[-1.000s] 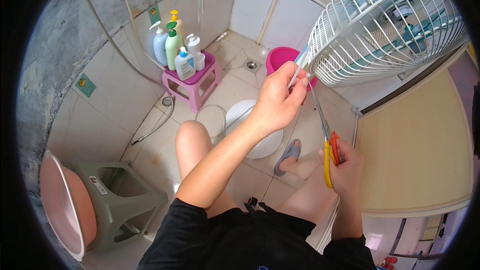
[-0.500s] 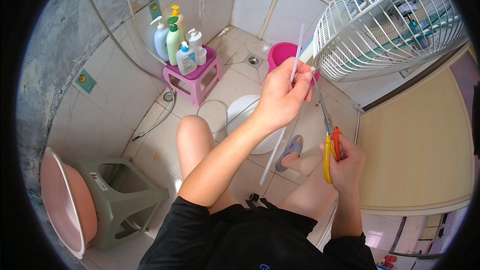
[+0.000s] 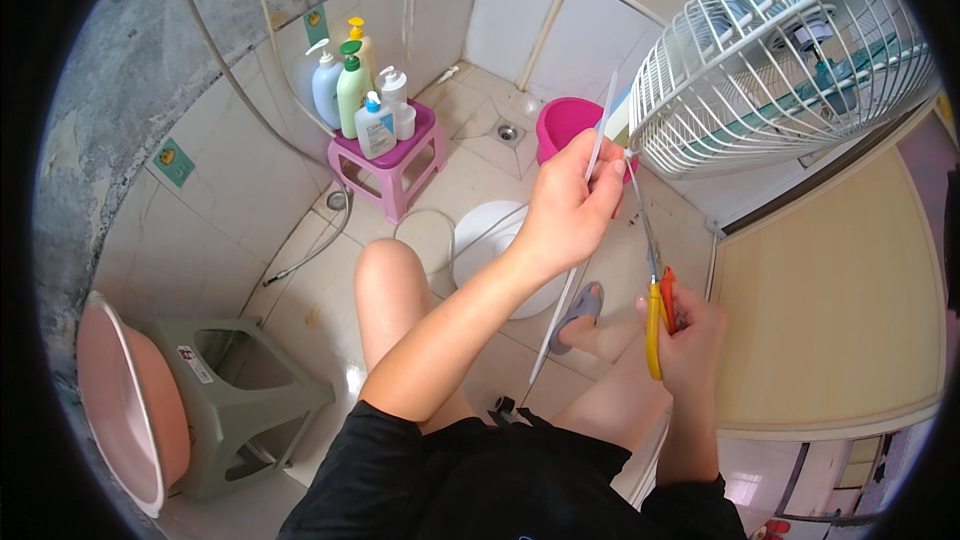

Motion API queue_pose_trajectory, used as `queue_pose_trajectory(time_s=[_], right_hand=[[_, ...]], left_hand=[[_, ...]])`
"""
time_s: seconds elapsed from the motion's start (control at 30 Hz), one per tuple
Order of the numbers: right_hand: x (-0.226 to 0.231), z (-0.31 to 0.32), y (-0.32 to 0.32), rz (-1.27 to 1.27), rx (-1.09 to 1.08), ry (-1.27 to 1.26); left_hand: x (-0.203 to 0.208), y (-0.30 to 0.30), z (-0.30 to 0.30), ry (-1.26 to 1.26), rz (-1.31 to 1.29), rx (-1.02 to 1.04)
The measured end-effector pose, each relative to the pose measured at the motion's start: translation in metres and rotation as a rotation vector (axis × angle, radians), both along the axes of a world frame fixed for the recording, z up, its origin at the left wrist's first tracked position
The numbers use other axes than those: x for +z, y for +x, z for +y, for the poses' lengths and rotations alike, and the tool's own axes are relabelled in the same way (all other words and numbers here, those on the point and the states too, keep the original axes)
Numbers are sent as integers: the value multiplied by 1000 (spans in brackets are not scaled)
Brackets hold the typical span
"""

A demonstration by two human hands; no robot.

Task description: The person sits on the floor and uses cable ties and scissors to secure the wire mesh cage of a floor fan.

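Observation:
My left hand [image 3: 575, 195] is closed in a pinch on a long, thin, translucent white strip [image 3: 562, 320], which sticks out above the fingers and hangs below the hand. Its fingertips are beside the lower left rim of a white wire fan cage [image 3: 690, 70]. In my right hand [image 3: 690, 335] is a long-nosed pair of pliers [image 3: 653, 305] with one yellow and one red handle. The slim jaws point up to a small whitish bit at the cage rim, close to my left fingers. Whether the jaws grip it I cannot make out.
A pink stool [image 3: 392, 165] carries several pump bottles [image 3: 352, 90]. Behind my left hand stand a magenta bucket [image 3: 565, 125] and a white basin [image 3: 490, 240] with a hose across it. A green stool [image 3: 245, 390] and pink basin [image 3: 130, 410] are left; a cream door [image 3: 830, 310] is right.
The view has shifted slightly, so most things sit a little lower. My hands hold nearly the same pose at the fan cage. The white strip has turned more edge-on.

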State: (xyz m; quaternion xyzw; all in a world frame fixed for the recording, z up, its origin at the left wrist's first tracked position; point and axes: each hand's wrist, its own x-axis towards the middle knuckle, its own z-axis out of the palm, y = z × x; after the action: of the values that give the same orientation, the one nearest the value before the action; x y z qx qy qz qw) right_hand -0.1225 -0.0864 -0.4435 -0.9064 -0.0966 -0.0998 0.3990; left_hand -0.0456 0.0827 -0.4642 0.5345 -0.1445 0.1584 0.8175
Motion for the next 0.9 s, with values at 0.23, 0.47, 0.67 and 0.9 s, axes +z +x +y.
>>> queue_pose_trajectory(time_s=[0.23, 0.47, 0.67, 0.9], right_hand=[[-3, 2, -6, 20, -61, -71], [-21, 3, -3, -186, -71, -150], [-22, 10, -1, -246, -126, -257], [-9, -12, 2, 316, 58, 418]], left_hand=[[-4, -1, -9, -15, -11, 75], [0, -8, -17, -116, 20, 62], [-1, -9, -19, -185, 36, 76], [-4, -3, -3, -72, -9, -7]])
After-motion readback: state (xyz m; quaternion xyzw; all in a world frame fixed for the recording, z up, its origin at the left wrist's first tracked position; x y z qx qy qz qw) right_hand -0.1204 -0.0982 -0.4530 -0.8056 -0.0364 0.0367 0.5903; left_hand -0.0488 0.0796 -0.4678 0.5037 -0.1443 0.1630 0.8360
